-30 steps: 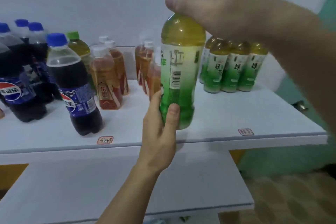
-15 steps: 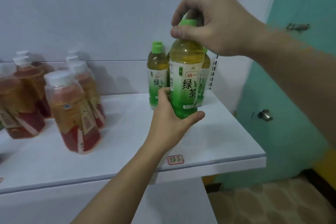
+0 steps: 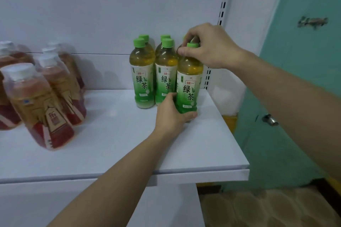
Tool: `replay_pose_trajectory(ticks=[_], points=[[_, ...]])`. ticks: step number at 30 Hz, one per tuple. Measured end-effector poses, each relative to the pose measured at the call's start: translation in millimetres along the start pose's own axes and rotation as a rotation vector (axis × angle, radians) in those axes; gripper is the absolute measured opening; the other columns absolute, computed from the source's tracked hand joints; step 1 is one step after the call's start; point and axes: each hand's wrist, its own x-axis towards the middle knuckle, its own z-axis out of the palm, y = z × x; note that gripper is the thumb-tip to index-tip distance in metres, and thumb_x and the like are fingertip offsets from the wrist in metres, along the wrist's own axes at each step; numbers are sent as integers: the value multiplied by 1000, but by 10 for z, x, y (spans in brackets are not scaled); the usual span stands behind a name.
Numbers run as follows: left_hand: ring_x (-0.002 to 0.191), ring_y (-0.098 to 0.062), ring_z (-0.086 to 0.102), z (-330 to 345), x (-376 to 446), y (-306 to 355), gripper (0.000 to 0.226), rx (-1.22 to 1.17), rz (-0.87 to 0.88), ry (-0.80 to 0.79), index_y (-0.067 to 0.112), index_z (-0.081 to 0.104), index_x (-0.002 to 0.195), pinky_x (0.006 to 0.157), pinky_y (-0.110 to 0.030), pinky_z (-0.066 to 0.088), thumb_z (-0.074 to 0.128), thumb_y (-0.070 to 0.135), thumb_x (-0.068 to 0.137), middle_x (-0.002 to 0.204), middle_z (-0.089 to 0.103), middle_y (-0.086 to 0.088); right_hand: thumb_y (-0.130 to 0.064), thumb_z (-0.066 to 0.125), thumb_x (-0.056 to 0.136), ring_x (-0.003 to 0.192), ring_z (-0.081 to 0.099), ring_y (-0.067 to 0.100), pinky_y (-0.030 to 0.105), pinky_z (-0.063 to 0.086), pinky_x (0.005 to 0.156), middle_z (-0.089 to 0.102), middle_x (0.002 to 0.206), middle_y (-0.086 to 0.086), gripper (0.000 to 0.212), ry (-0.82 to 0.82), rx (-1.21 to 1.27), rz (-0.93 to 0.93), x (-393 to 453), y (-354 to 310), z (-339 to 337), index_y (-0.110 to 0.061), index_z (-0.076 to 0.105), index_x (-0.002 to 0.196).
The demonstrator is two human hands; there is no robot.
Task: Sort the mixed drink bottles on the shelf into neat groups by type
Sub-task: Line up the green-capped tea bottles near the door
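Observation:
A green tea bottle [image 3: 189, 83] with a green cap stands upright on the white shelf [image 3: 184, 145], at the right end of a group of green tea bottles [image 3: 144, 77]. My right hand [image 3: 208, 48] pinches its cap from above. My left hand [image 3: 172, 114] wraps around its base, thumb across the front. Several more green tea bottles stand behind and to its left, some partly hidden. A cluster of red-labelled tea bottles [image 3: 39, 108] with white caps stands at the left of the shelf.
The shelf's right edge [image 3: 239, 145] lies just right of the green bottles, beside a slotted upright [image 3: 224, 2]. A teal door [image 3: 299, 97] with a knob [image 3: 270, 120] is beyond it. A lower shelf [image 3: 92, 206] shows below.
The held green tea bottle has come down and back from mid-air to the shelf beside the other green teas. My view has shifted right; the cola bottles are out of sight.

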Motion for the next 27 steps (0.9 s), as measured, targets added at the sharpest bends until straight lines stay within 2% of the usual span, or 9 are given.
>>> replay_pose_trajectory(ticks=[1, 3, 4, 9, 12, 15, 20, 24, 27], points=[[82, 8, 67, 8, 3, -10, 68, 27, 2, 7, 24, 54, 117, 66, -10, 54, 97, 22, 64, 105, 68, 16, -49, 74, 88, 91, 58, 16, 31, 45, 75, 63, 94, -5, 28, -2, 11, -4, -2, 22, 8, -22, 74, 98], [99, -6, 67, 26, 15, -21, 71, 70, 11, 7, 18, 58, 123, 85, -25, 57, 96, 26, 64, 117, 71, 8, -49, 74, 88, 89, 57, 16, 29, 42, 74, 62, 93, -5, 28, 4, 17, -16, -3, 60, 25, -22, 73, 97], [103, -10, 67, 39, 19, -21, 72, 87, 20, 11, 18, 59, 124, 90, -31, 57, 96, 27, 64, 119, 71, 5, -48, 74, 89, 87, 56, 15, 28, 41, 73, 61, 92, -6, 27, 7, 15, -21, -3, 70, 32, -23, 73, 97], [114, -22, 61, 79, 28, 15, 71, 168, 59, 23, 14, 59, 122, 97, -42, 52, 96, 33, 65, 124, 66, -2, -47, 70, 91, 86, 61, 15, 28, 44, 71, 67, 93, -5, 26, -40, -21, -22, 30, 90, 38, -22, 73, 98], [115, -22, 62, 61, 28, 5, 74, 146, 58, 11, 13, 60, 125, 99, -43, 52, 96, 33, 63, 125, 67, -1, -47, 70, 90, 83, 61, 11, 27, 46, 67, 67, 91, -8, 22, -57, -28, 7, 59, 84, 30, -26, 73, 95], [116, -21, 63, 61, 31, -9, 76, 136, 64, -19, 13, 60, 129, 100, -42, 52, 96, 31, 65, 127, 68, -1, -45, 71, 88, 77, 57, 4, 23, 40, 60, 63, 85, -13, 16, -50, -47, 30, 78, 71, 18, -30, 70, 89], [120, -24, 59, 88, 53, -16, 79, 192, 75, -23, 14, 56, 133, 101, -44, 50, 93, 38, 68, 129, 65, -4, -45, 69, 90, 82, 58, 15, 25, 39, 61, 61, 86, -10, 19, -49, -74, 71, 58, 54, 37, -27, 71, 93], [119, -22, 60, 79, 36, -4, 82, 227, 76, -18, 11, 56, 137, 101, -40, 50, 93, 39, 69, 131, 66, -3, -48, 67, 91, 97, 57, 16, 29, 41, 77, 60, 98, -8, 23, 2, -121, 34, -23, -22, 36, -27, 69, 101], [112, -16, 63, -87, 25, 51, 78, 295, 45, -138, 15, 56, 136, 88, -27, 47, 89, 46, 73, 133, 66, 0, -49, 63, 92, 104, 58, 18, 40, 49, 88, 60, 104, -7, 27, 56, -174, -51, -107, -204, -20, -27, 66, 108]])
